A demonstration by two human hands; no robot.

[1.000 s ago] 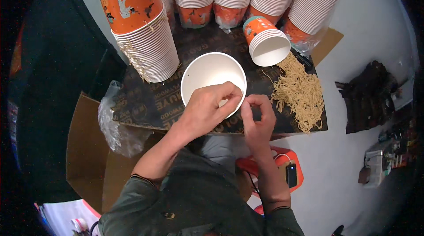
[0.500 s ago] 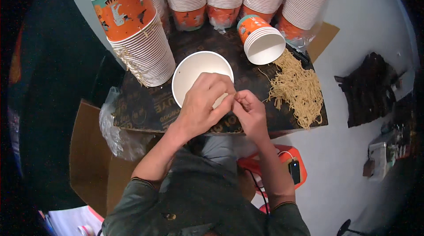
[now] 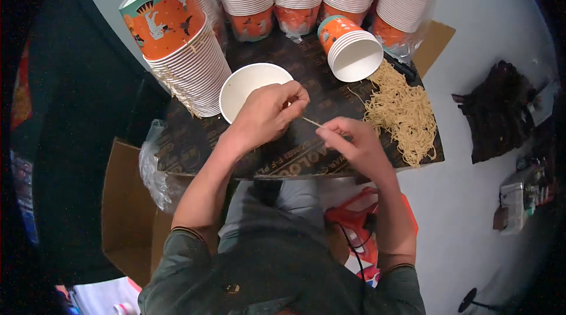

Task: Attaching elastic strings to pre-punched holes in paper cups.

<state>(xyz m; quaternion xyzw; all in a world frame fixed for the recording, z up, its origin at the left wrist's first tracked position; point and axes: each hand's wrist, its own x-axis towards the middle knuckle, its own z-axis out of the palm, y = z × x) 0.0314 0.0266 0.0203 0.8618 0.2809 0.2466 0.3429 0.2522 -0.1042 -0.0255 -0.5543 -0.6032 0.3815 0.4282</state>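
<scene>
A white paper cup stands open on a dark printed board. My left hand curls over the cup's near rim and pinches one end of a thin tan string. My right hand pinches the string's other end just right of it, so the string is stretched between both hands. A loose heap of the same tan strings lies on the board to the right.
Tall stacks of orange-patterned paper cups line the board's left and far side. One short stack lies tipped, mouth toward me. An orange tool sits near my lap. A brown cardboard box is at left, a dark bundle at right.
My hands were close together at the cup's rim; now they have drawn apart, the right hand moving right and pulling the string taut between them.
</scene>
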